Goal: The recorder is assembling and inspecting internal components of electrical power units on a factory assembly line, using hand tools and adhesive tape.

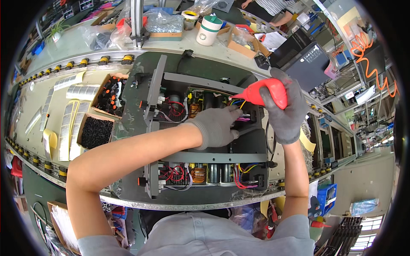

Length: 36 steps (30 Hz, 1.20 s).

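Note:
Two grey metal housings with open tops lie side by side on a dark green board (132, 187). In the far housing (188, 78) are a circuit board, copper coils and coloured wires (237, 103). My left hand (215, 126), in a grey glove, reaches over it with fingers stretched out beside the wires and thumb apart. My right hand (287, 112), gloved too, is closed around a red squeeze bottle (267, 93). The bottle is tilted, its pointed nozzle aimed left and down at the board near the wires. The near housing (205, 158) holds similar coils and wires; neither hand touches its parts.
Left of the housings stand a box of black screws (96, 132) and a box of black and orange parts (110, 96), beside label sheets (70, 128). Roller tracks (83, 62) edge the bench. Behind are a white canister (209, 30), a black monitor (309, 64) and another person (271, 10).

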### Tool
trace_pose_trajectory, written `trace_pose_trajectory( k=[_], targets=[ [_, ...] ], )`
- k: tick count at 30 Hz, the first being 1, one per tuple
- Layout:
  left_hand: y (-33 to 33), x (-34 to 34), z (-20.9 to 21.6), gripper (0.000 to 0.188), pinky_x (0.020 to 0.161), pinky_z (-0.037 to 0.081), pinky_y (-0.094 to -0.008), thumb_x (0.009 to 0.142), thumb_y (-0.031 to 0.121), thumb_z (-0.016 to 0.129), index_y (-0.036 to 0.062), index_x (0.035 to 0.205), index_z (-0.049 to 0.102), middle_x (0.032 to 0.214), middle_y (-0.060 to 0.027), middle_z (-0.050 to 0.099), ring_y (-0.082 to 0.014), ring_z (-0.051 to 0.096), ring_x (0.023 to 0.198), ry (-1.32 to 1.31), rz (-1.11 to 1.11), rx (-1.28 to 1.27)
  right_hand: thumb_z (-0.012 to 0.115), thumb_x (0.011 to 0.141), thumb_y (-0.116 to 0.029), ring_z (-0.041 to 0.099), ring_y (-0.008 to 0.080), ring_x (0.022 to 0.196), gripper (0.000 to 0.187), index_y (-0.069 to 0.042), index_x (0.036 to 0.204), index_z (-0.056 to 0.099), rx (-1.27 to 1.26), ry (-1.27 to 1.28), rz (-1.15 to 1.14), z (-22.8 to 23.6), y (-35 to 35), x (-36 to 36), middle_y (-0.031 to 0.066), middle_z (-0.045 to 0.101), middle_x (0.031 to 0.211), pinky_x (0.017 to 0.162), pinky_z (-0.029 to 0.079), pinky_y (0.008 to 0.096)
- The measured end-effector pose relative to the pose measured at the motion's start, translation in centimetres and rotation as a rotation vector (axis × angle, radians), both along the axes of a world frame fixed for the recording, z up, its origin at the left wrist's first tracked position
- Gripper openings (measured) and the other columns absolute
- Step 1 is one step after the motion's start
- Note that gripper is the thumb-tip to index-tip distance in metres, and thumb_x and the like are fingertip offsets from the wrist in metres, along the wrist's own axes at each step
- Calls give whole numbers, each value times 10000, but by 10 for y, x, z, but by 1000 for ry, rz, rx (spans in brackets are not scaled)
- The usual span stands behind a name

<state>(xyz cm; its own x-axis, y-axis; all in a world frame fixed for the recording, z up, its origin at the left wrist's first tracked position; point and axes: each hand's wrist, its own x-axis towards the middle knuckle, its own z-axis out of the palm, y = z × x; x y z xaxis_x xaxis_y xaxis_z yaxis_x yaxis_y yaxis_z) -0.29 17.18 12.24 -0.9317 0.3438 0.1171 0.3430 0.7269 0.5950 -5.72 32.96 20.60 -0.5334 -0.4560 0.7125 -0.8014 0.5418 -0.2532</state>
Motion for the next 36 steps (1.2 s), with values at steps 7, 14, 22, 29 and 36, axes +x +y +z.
trace_pose_trajectory(
  k=[7,14,22,29,36],
  targets=[
    [-63,13,44,251,773,492,-377,839,193,588,34,1030,630,932,-147,646,-323,621,870,412,226,139,757,723,-221,632,259,774,351,-121,1030,621,33,115,-8,1,-4,-3,72,630,894,669,497,331],
    [-149,52,18,428,917,450,-359,824,259,643,29,1177,570,1196,-167,574,-296,566,1095,315,335,102,691,801,-125,600,128,870,302,-22,1072,606,-35,-83,74,3,-18,1,54,635,983,794,477,268],
    [-167,53,-29,737,1072,315,-362,764,390,702,64,1359,413,1437,-142,364,-281,360,1326,319,130,255,745,738,-237,613,227,701,362,-130,1059,615,99,220,283,-1,-83,18,53,611,859,612,491,313],
    [-173,52,-32,713,1056,353,-360,733,178,717,93,1367,402,1426,-129,379,-290,348,1330,359,116,305,752,699,-198,613,296,711,369,-100,1022,602,303,179,333,-15,-117,11,84,622,894,607,489,370],
    [-176,47,-38,810,1056,350,-361,719,396,731,61,1373,390,1436,-147,356,-282,379,1312,370,121,310,741,682,-284,603,248,636,423,-194,1060,575,363,267,346,-27,-132,3,35,584,852,545,477,341]
  ],
)
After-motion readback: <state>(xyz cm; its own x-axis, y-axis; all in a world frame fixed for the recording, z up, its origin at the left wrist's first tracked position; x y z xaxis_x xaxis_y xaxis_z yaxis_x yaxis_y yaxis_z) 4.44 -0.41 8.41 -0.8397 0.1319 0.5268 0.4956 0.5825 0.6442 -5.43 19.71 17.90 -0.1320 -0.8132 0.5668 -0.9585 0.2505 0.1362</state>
